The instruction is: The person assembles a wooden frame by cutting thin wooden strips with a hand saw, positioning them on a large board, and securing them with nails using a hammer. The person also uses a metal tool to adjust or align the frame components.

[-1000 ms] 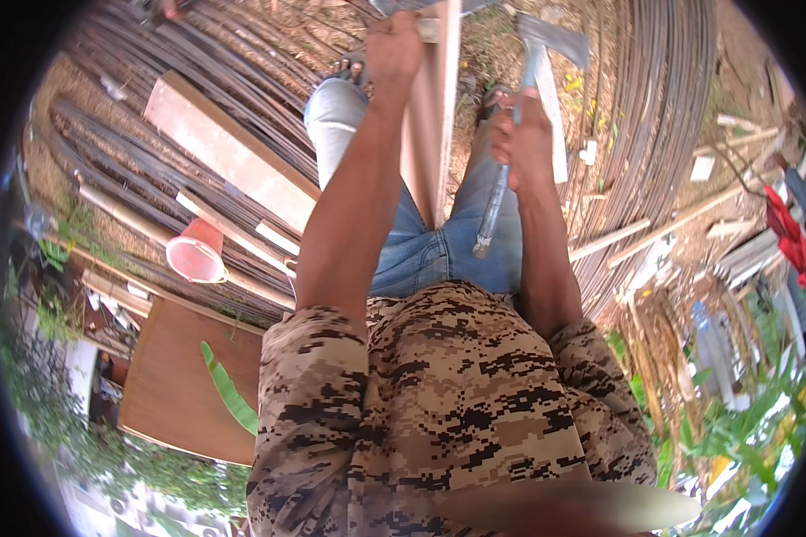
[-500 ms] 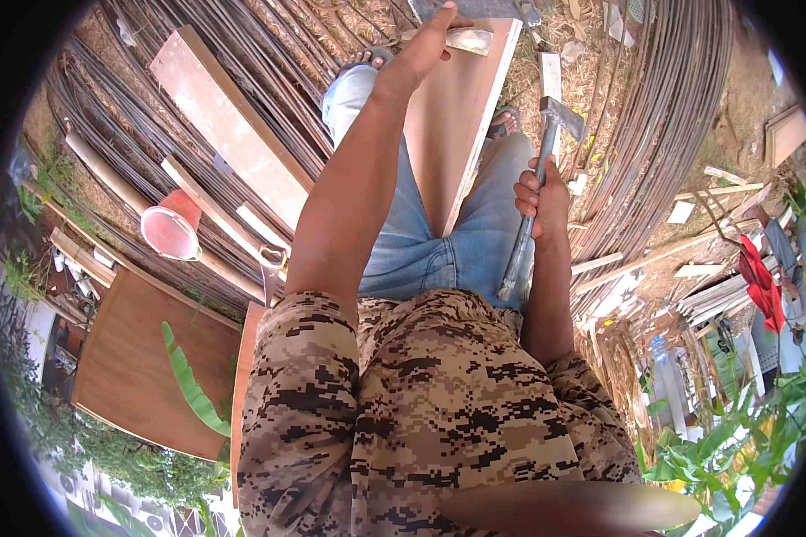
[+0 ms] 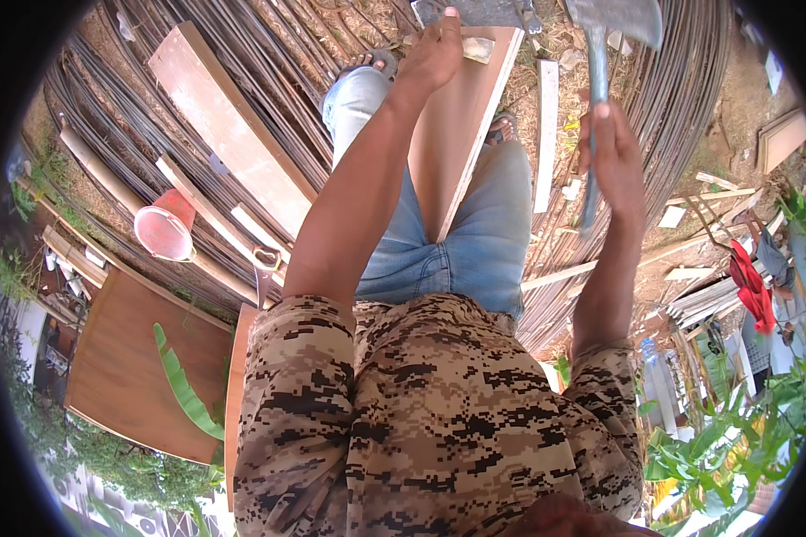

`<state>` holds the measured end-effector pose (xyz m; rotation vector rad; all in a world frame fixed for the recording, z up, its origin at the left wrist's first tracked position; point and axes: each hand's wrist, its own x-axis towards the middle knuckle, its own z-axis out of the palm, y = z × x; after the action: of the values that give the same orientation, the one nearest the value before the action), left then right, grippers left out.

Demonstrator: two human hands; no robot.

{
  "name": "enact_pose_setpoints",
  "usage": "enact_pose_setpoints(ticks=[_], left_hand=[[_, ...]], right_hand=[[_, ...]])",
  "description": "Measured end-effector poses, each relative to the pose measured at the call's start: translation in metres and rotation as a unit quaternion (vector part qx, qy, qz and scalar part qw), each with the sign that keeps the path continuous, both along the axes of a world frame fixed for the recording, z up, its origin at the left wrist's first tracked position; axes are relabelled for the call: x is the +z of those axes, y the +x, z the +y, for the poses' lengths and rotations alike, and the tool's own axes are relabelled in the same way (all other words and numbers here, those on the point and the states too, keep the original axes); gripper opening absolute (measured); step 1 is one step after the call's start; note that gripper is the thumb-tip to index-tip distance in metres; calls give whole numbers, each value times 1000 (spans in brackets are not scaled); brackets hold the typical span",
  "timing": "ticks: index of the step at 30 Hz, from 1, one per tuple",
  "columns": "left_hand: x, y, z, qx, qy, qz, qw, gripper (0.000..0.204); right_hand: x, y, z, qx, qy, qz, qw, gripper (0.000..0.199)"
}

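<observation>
Wooden board (image 3: 466,134) is wedged between the thighs of the jeans (image 3: 493,192), up around 12:30, sloping away with the narrow end near the crotch. Its underside doesn't show, so no clue what it's resting on.

Biggest stuff around it: long dark rods (image 3: 685,116) sprawling at 10 and 2 o'clock, running out of view up top. Brown panel (image 3: 143,358) sits at 8, its right side partly hidden by a green leaf (image 3: 184,385). Pale boxy beam (image 3: 233,125) at 10:30, near end tucked out of sight behind the left forearm (image 3: 354,206). White strip of wood (image 3: 546,134) lies just right of the board, about 1:30.

Smaller things: reddish bucket (image 3: 164,225), a bit past 9, tipped with its mouth facing me. Hatchet (image 3: 597,67) at 1:30, raised, head smeared by blur and cropped by the upper edge; handle's bottom is fuzzy too. Right hand (image 3: 616,161) is wrapped round that handle. Left hand (image 3: 432,61), at 12, arches over a short wood block (image 3: 479,49) on the board's far end. Fingers cover its middle, so I can't tell if they're gripping or just pressing.
</observation>
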<state>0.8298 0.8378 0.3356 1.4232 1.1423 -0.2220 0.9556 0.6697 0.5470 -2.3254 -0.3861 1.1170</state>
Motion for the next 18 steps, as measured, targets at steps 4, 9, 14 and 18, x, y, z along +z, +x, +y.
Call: enact_pose_setpoints(ticks=[4,9,14,18], left_hand=[[-2,3,3,-119,-47,87,988,92],[10,5,4,-68,-68,113,989,102],[19,4,1,-49,-61,99,992,104],[22,6,2,-46,-71,104,991,103]], right_hand=[[4,76,78,370,-50,-264,889,52],[3,80,156,582,-210,-152,771,40],[15,59,194,659,-286,-141,681,45],[10,62,190,647,-271,-155,696,44]])
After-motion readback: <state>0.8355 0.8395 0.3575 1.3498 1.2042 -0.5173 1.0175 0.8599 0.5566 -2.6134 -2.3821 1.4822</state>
